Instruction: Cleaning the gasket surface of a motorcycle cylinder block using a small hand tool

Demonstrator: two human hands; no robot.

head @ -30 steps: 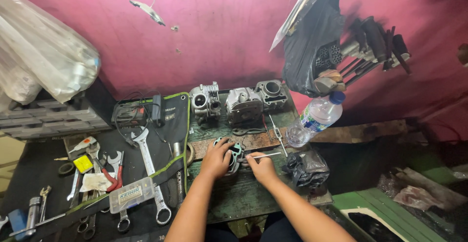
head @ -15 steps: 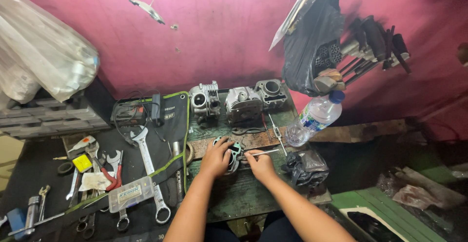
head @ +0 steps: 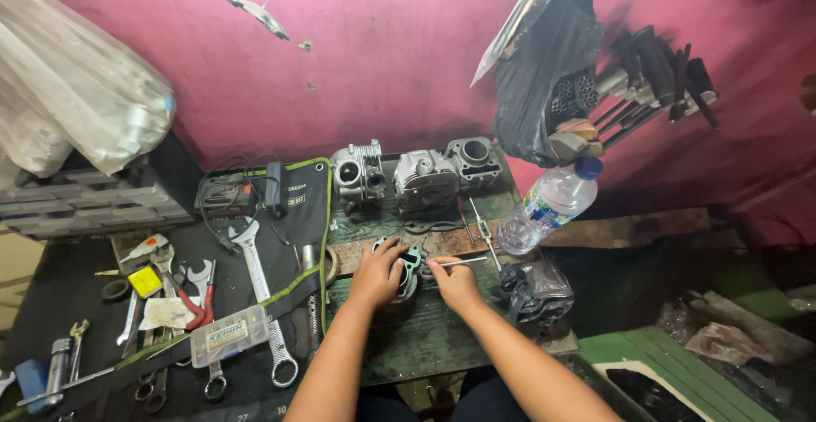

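Note:
My left hand (head: 377, 272) rests on a round metal engine part (head: 409, 267) on the green workbench (head: 425, 341), fingers curled over its left side. My right hand (head: 455, 282) pinches a thin metal tool (head: 466, 261) whose tip lies against that part. Behind them stand three grey engine castings: a finned cylinder (head: 358, 172), a cylinder head (head: 425, 181) and a block with a round bore (head: 473, 159).
A black tool mat (head: 280, 209) at left holds several wrenches (head: 260, 279), red-handled pliers (head: 197, 296) and a clear plastic box (head: 228, 335). A plastic water bottle (head: 551, 204) stands at right. A black plastic bag (head: 535, 289) lies beside my right hand. Tools hang on the pink wall.
Both hands stay on the round part; my right hand with the thin tool has shifted only slightly.

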